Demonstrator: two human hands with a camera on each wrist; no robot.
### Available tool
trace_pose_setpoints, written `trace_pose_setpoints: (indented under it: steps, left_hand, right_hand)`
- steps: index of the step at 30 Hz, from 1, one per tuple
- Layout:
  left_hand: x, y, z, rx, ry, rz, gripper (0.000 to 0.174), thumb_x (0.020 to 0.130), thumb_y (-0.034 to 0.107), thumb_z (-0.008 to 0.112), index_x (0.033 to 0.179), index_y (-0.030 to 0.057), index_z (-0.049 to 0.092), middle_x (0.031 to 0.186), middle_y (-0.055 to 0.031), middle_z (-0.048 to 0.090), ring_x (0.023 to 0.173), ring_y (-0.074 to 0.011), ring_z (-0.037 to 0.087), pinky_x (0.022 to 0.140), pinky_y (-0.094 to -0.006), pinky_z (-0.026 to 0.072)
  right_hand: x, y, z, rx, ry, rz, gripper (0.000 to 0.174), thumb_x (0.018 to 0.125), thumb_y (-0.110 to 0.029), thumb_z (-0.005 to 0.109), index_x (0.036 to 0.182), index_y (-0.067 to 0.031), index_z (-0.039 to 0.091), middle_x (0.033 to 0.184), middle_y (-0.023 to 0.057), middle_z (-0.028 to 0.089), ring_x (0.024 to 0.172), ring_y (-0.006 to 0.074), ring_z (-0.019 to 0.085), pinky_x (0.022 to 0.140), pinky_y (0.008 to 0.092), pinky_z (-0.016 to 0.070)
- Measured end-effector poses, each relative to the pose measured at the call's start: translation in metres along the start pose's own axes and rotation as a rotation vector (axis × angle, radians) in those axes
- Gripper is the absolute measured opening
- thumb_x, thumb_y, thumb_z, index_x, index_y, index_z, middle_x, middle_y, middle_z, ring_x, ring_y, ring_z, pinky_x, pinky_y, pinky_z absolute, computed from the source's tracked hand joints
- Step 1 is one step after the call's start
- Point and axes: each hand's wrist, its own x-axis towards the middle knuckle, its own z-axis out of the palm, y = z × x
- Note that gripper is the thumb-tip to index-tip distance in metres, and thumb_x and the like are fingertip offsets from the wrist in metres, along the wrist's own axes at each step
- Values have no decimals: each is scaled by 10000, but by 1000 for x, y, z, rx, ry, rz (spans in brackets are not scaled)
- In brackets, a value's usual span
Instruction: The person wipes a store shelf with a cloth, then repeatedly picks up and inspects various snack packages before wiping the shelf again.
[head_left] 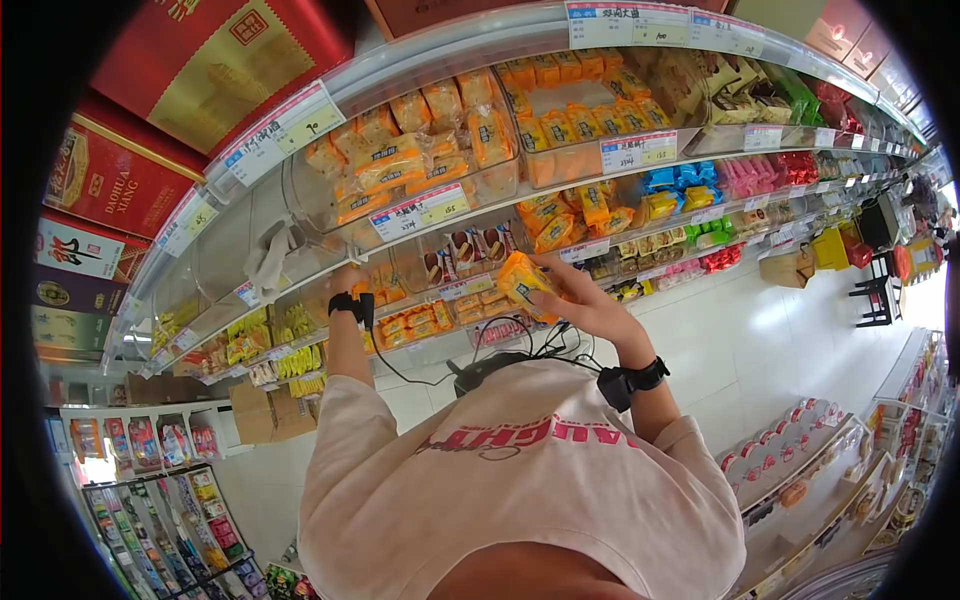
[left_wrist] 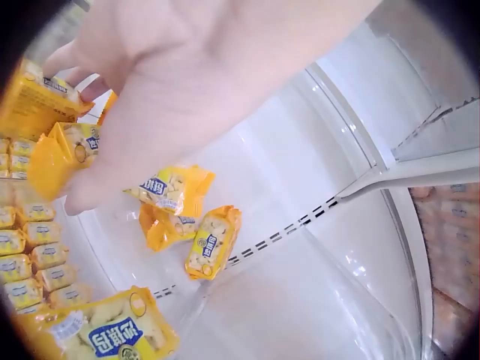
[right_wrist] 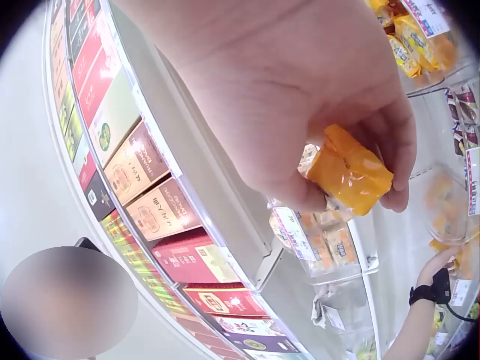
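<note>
My right hand [head_left: 585, 303] grips an orange-wrapped sachima packet [head_left: 524, 282] in front of the shelves. From the right wrist view, the packet's orange end [right_wrist: 351, 171] sticks out between thumb and curled fingers. My left hand [left_wrist: 161, 82] reaches into a clear lower bin; the shelf above hides most of it in the head view. By its thumb and fingers are an upright sachima packet [left_wrist: 66, 154] and another orange packet [left_wrist: 41, 101]; I cannot tell whether it grips them. Several loose sachima packets [left_wrist: 214, 244] lie on the bin floor below that hand.
Clear bins of orange packets [head_left: 400, 150] fill the upper shelf, edged by price tags [head_left: 420, 212]. A bin of dark-and-white wrapped snacks [head_left: 470, 255] lies between my hands. Red gift boxes [head_left: 130, 180] stand at left. Black cables [head_left: 530, 345] hang at my chest. Another person appears in the right wrist view.
</note>
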Motion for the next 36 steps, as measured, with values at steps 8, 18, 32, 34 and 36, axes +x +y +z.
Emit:
trace_pose_setpoints:
  steps: [8,18,32,34,36]
  left_hand:
    - [-15,3,-6,-163,-135,-42,778,742,330,904,1372,8,582,1420,-195,606,1225,-355,634,939,-511,553]
    - [-166,56,-70,-521,308,312,383,763,267,851,969,-6,678,752,-72,661,669,-191,610,643,-374,474]
    - [-270,83,-47,-1213,273,300,818,793,196,890,1465,-43,490,1202,-148,686,1069,-194,656,899,-314,537]
    - [-289,92,-52,-1146,269,271,843,792,193,891,1483,-40,467,1206,-152,683,1041,-192,658,852,-297,544]
    - [-297,102,-38,-1282,213,373,874,782,204,898,1494,-38,454,1214,-158,679,1037,-194,664,843,-290,547]
  right_hand:
    - [4,-2,0,56,-71,-9,639,1017,-278,697,1529,-9,426,1170,119,645,1034,148,582,872,292,495]
    - [10,-7,-3,26,-70,84,584,1021,-245,698,1490,1,454,1017,57,646,939,89,572,788,255,467]
    - [60,11,33,151,-104,3,518,992,-213,730,1406,32,539,1211,99,673,1101,147,636,920,311,537]
    - [68,11,44,175,-152,22,507,998,-217,722,1396,43,546,1236,108,677,1126,150,636,945,319,535]
    - [71,0,57,225,-169,18,502,1002,-215,716,1394,49,546,1245,113,682,1139,147,634,957,320,530]
